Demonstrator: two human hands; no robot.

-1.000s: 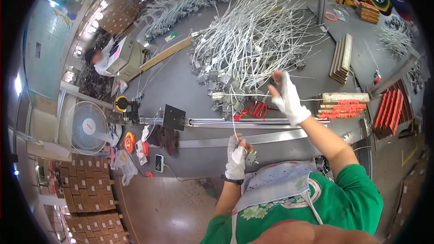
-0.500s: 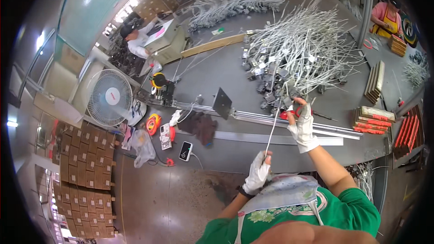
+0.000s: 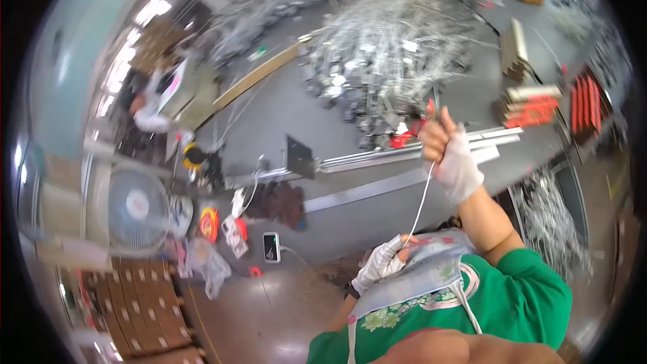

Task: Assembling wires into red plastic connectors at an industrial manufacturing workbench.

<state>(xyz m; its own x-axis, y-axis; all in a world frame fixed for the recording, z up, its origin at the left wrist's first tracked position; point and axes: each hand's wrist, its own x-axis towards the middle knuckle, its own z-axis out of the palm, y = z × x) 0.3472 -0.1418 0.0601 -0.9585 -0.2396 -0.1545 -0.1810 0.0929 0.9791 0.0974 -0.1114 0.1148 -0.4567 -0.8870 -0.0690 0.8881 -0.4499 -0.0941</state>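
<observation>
A thin white cable (image 3: 422, 202) runs slightly bowed between my two hands, which wear white gloves with bare fingertips. My left hand (image 3: 381, 264), close to my apron, pinches its lower end. Higher up, over the table's front part, my right hand (image 3: 450, 158) is closed around the upper end, and its fingers hide that end. Just beyond the right hand lies a red-handled tool (image 3: 402, 139), partly covered and blurred. A large heap of white cables with dark connector blocks (image 3: 377, 61) spreads on the grey table behind it.
A metal rail (image 3: 364, 160) with a black upright plate (image 3: 299, 157) crosses the table. Dark gloves (image 3: 282, 202), a phone (image 3: 271, 247) and a tape measure (image 3: 209, 224) lie left. Red-edged strips (image 3: 532, 109) are stacked right. A fan (image 3: 138, 205) stands far left; another person (image 3: 149, 111) sits beyond.
My view has turned, so the table appears shifted left. My right hand has moved away from the heap, its fingers now curled. The cable is less taut and bows between both hands.
</observation>
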